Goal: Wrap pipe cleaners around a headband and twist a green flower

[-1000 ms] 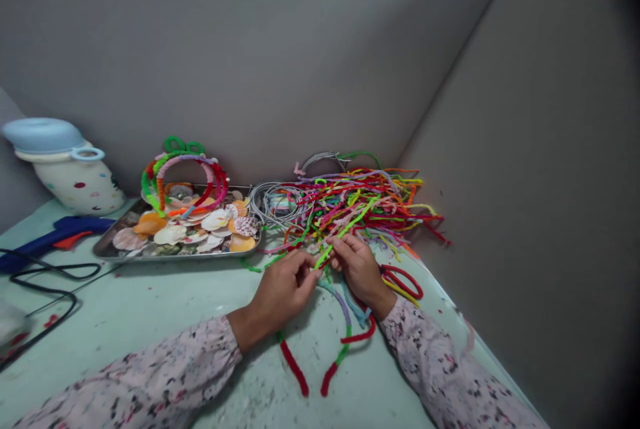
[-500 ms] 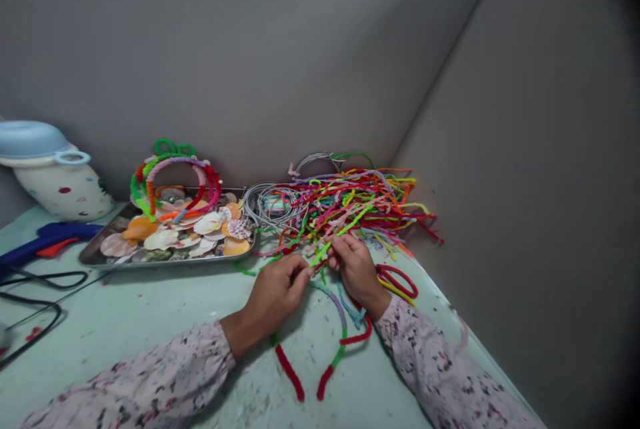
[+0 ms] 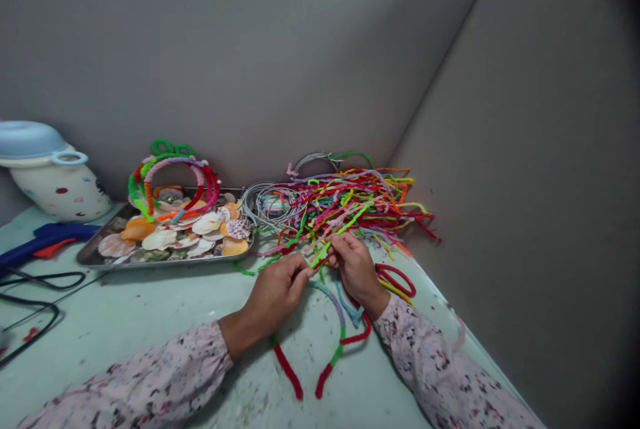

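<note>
Between my two hands runs a bright lime-green pipe cleaner (image 3: 321, 254), slanting up to the right. My left hand (image 3: 279, 288) pinches its lower end between thumb and forefinger. With closed fingertips my right hand (image 3: 354, 268) grips it further up, and its free end sticks out over the pile. Beneath my hands lies a headband wrapped in pipe cleaner (image 3: 340, 322), coloured blue, purple, green and red; my left hand hides part of it. A red pipe cleaner (image 3: 361, 336) bends out beside its right arm, near a light blue piece (image 3: 354, 312).
Behind my hands spreads a heap of coloured pipe cleaners (image 3: 360, 196), beside coiled grey wire hoops (image 3: 270, 209). Left of it, a metal tray (image 3: 165, 265) holds shells and wrapped headbands (image 3: 150, 199). Further left are a blue glue gun (image 3: 50, 236), a black cord (image 3: 45, 279) and a lidded pot (image 3: 60, 182).
The whole view has shifted very slightly. Both hands keep their hold on the lime-green pipe cleaner with hardly any movement.
</note>
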Demonstrator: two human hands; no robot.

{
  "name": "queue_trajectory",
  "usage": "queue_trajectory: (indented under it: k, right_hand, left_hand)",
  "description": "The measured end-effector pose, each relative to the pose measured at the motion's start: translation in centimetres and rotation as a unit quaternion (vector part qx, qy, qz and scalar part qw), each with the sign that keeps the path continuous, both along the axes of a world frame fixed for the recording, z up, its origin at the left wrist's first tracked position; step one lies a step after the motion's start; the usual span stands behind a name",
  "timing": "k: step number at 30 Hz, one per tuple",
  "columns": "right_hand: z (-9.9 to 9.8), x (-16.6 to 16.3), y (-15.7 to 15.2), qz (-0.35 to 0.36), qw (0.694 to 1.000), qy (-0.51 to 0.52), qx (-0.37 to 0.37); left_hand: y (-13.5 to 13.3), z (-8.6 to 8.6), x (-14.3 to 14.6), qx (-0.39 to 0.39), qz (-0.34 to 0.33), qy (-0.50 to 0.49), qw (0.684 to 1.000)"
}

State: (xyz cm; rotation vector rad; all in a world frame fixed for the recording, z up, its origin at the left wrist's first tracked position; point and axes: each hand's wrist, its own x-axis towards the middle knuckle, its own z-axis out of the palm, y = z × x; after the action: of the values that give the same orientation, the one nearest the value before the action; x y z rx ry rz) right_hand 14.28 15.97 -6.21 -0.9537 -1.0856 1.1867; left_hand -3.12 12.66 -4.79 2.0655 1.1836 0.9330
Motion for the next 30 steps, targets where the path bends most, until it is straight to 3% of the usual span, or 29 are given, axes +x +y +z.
queue_trajectory:
  k: [7,14,23,30]
  right_hand:
    - [0.1,0.0,-0.6,0.088,0.996,-0.014,-0.025]
    - [-0.1,-0.4,-1.0,0.149,0.988,-0.039,-0.031]
    - [-0.1,0.3,0.3,0.057,0.993,0.091,-0.042]
    - [-0.1,0.4,0.5,0.022,0.995,0.095,-0.025]
  left_hand:
    - [-0.1,0.1,0.2,-0.117,-0.102,-0.107,0.982]
    - [0.6,0.3,0.4,-0.207,-0.079,-0.187,0.957]
    - [0.4,0.4,0.3,-0.271,-0.035,-0.175,0.946]
    - [0.5,0.5,0.5,-0.233,-0.029,-0.156,0.959]
